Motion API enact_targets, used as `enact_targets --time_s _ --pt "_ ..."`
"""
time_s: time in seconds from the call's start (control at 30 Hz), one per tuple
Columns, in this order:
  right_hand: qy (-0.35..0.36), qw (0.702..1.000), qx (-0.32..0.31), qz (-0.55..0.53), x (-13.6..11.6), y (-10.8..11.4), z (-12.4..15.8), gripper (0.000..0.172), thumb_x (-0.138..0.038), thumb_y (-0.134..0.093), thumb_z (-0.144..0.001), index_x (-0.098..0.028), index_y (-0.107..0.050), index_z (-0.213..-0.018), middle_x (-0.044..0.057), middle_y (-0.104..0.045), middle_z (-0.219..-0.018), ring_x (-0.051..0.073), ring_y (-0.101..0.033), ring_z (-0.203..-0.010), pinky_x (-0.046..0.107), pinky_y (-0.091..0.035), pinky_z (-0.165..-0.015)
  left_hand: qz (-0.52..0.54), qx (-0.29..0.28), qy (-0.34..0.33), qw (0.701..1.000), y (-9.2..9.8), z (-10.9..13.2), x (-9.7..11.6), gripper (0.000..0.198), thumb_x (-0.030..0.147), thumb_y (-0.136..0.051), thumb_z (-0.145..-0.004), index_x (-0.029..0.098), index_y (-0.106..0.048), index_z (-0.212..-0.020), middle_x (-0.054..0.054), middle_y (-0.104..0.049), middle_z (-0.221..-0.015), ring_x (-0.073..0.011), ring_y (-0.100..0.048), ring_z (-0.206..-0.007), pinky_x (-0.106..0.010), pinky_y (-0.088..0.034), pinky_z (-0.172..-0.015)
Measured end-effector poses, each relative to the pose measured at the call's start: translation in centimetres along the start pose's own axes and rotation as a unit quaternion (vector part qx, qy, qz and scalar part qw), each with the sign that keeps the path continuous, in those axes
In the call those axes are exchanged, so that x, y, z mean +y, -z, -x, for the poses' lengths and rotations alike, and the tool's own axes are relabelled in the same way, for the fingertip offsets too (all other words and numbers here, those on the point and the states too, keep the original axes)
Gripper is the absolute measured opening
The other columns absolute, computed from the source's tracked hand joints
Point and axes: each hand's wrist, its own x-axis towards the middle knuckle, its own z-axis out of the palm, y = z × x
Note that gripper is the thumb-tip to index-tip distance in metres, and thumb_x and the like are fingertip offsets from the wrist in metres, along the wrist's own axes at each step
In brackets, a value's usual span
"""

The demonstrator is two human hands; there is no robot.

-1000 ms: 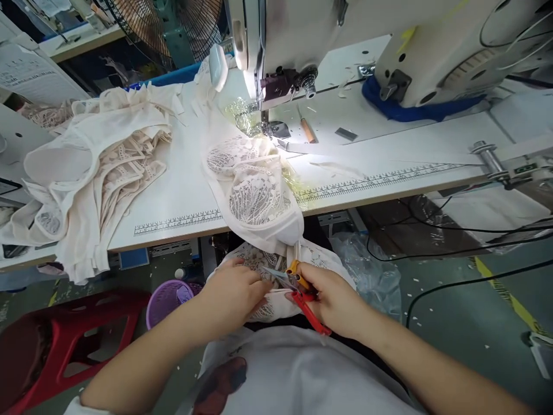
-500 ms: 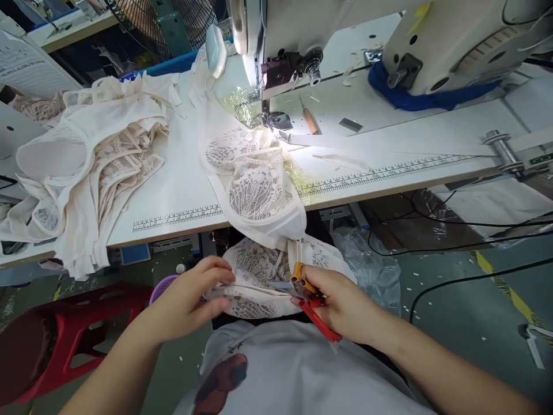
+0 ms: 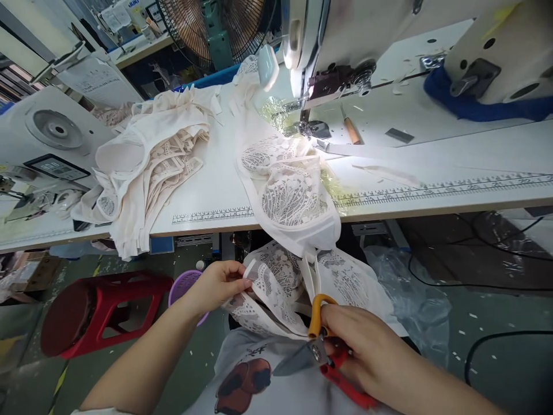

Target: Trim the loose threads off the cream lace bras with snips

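Scissors [image 3: 318, 350] near lace [image 3: 272, 291], in right hand [image 3: 367, 346], fingers curled around them; left hand [image 3: 219, 285] pinches lace, thumb and fingertips closed on its edge.

The scissors [image 3: 318, 350] are showing one orange-yellow handle, one red handle and grey blades. The lace [image 3: 272, 294] below the bench's [image 3: 220, 178] near edge is bearing an off-white floral pattern; the bra [image 3: 294, 199] over that edge is displaying white with fanned lace veins. Toward the bench's left end, a garment pile [image 3: 155, 147] is showing cream. The bench is gleaming white, its ruler [image 3: 432, 190] running in black ticks along the near edge. A cloth [image 3: 444, 95] is showing blue, the fan [image 3: 217, 43] teal and copper. The stool [image 3: 100, 311] is showing red with a maroon seat, the basket [image 3: 185, 285] purple, the shirt [image 3: 298, 392] pale grey with a reddish-brown print [image 3: 243, 383].
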Motion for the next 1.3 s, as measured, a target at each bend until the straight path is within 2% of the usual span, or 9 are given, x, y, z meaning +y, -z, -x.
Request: enact_targets --time_s 0.13,0.3,0.47,0.57,0.67,0.87,1.03,1.13,1.3 --pt "0.003 1.0 0.006 0.005 0.1 0.1 0.0 0.029 0.002 -0.04 -0.068 -0.023 -0.027 -0.068 -0.003 -0.045 -0.061 0.013 -0.044 -0.052 0.022 -0.031 -0.049 0.044 0.011 -0.025 0.999 0.2 0.3 -0.1 0.019 0.03 -0.072 -0.066 0.014 -0.068 -0.075 -0.003 -0.063 -0.088 -0.0145 -0.06 -0.075 -0.028 -0.05 -0.07" --pt "0.002 1.0 0.011 0.014 0.1 0.1 0.0 0.027 0.001 -0.039 -0.067 -0.023 -0.027 -0.067 -0.003 -0.044 -0.06 0.013 -0.043 -0.05 0.022 -0.031 -0.047 0.1 0.006 0.001 0.995 0.2 0.6 -0.5 0.021 0.031 -0.072 -0.069 0.013 -0.069 -0.08 -0.002 -0.066 -0.071 -0.0137 -0.062 -0.065 -0.028 -0.049 -0.067" --pt "0.002 1.0 0.013 -0.007 0.3 -0.1 0.1 0.028 0.003 -0.04 -0.064 -0.023 -0.03 -0.067 -0.003 -0.045 -0.061 0.013 -0.044 -0.052 0.022 -0.03 -0.048 0.291 0.058 0.006 0.955 -0.4 1.0 -0.3 0.054 0.032 -0.08 -0.062 0.019 -0.056 -0.109 0.004 -0.063 -0.057 -0.0145 -0.063 -0.056 -0.027 -0.049 -0.058" --pt "-0.002 1.0 0.008 -0.019 0.5 -0.4 0.2 0.03 0.005 -0.041 -0.062 -0.023 -0.031 -0.068 -0.003 -0.046 -0.063 0.013 -0.046 -0.054 0.021 -0.031 -0.049 0.38 0.066 0.009 0.923 -1.1 1.3 0.0 0.052 0.033 -0.084 -0.055 0.018 -0.062 -0.1 0.003 -0.064 -0.06 -0.0123 -0.061 -0.058 -0.024 -0.048 -0.059" --pt "-0.008 1.0 0.009 -0.017 0.7 -0.7 0.3 0.029 0.004 -0.041 -0.064 -0.023 -0.03 -0.068 -0.003 -0.046 -0.062 0.014 -0.045 -0.053 0.021 -0.031 -0.049 0.403 0.036 -0.017 0.914 -1.4 1.4 -0.1 0.045 0.03 -0.086 -0.052 0.019 -0.067 -0.091 0.001 -0.065 -0.067 -0.0116 -0.061 -0.062 -0.024 -0.049 -0.064" --pt "-0.04 0.999 -0.011 -0.033 0.8 -0.9 0.6 0.027 0.003 -0.041 -0.063 -0.022 -0.033 -0.067 -0.003 -0.046 -0.063 0.014 -0.045 -0.053 0.021 -0.033 -0.048 0.202 -0.034 -0.119 0.971 0.0 1.9 -0.1 0.043 0.033 -0.079 -0.064 0.021 -0.068 -0.104 -0.007 -0.062 -0.094 -0.013 -0.058 -0.073 -0.029 -0.05 -0.071" --pt "-0.036 0.999 -0.004 -0.026 0.9 -0.8 0.6 0.025 -0.002 -0.042 -0.068 -0.023 -0.03 -0.066 -0.003 -0.044 -0.059 0.013 -0.042 -0.051 0.022 -0.031 -0.047 0.003 -0.043 -0.183 0.982 1.4 2.3 1.0 0.02 0.028 -0.067 -0.078 0.02 -0.071 -0.096 -0.012 -0.05 -0.12 -0.0231 -0.054 -0.106 -0.032 -0.051 -0.077" --pt "-0.042 0.998 0.019 -0.039 1.0 -0.7 0.6 0.023 -0.004 -0.042 -0.07 -0.023 -0.029 -0.066 -0.003 -0.044 -0.06 0.013 -0.042 -0.052 0.022 -0.032 -0.048 -0.075 -0.005 -0.22 0.972 1.7 2.3 1.5 0.011 0.024 -0.063 -0.08 0.018 -0.071 -0.086 -0.012 -0.055 -0.116 -0.022 -0.057 -0.102 -0.03 -0.051 -0.075" --pt "-0.091 0.989 0.043 -0.106 1.3 0.1 0.3 0.022 -0.012 -0.045 -0.075 -0.023 -0.028 -0.065 -0.003 -0.042 -0.061 0.013 -0.039 -0.053 0.022 -0.032 -0.048 -0.158 0.026 -0.29 0.943 1.6 2.0 1.8 0.014 0.016 -0.056 -0.084 0.018 -0.069 -0.088 -0.007 -0.069 -0.087 -0.0174 -0.063 -0.081 -0.03 -0.051 -0.074"
